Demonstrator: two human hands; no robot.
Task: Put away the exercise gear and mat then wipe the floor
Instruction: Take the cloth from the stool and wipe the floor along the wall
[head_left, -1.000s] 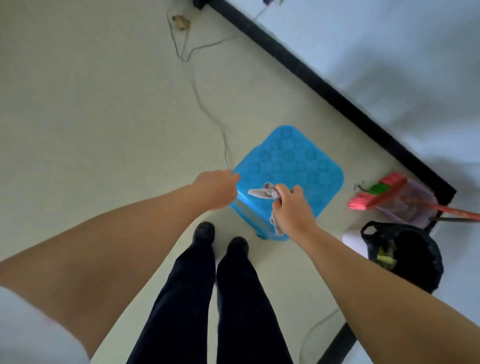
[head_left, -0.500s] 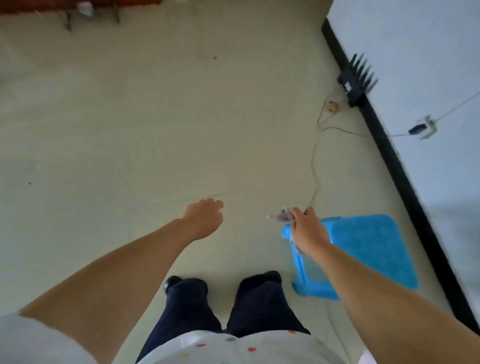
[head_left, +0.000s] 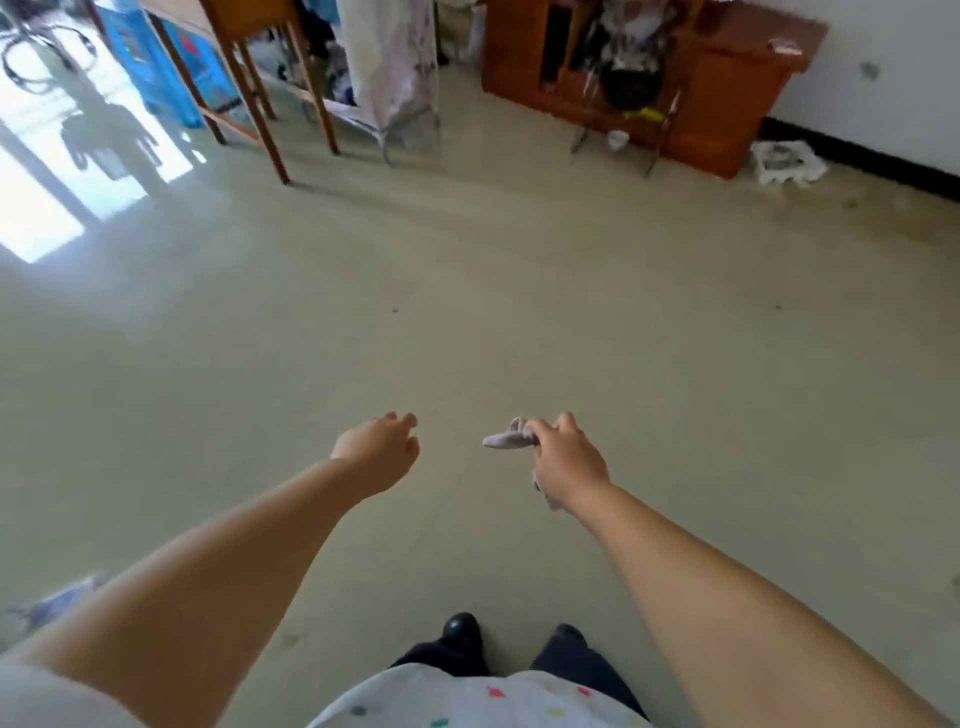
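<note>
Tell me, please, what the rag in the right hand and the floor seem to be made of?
The rag, gripped by the right hand, looks like soft grey woven cloth: it crumples and droops limply. The floor seems a hard, smooth, glossy surface, perhaps tile or polished concrete, since window light reflects off it.

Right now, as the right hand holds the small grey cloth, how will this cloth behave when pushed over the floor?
The cloth looks soft and floppy: it sticks out crumpled from the right hand, and an end hangs below it. It is probably light, since one hand's fingers carry it. Pushed flat on the smooth floor, it would likely bunch up.
</note>
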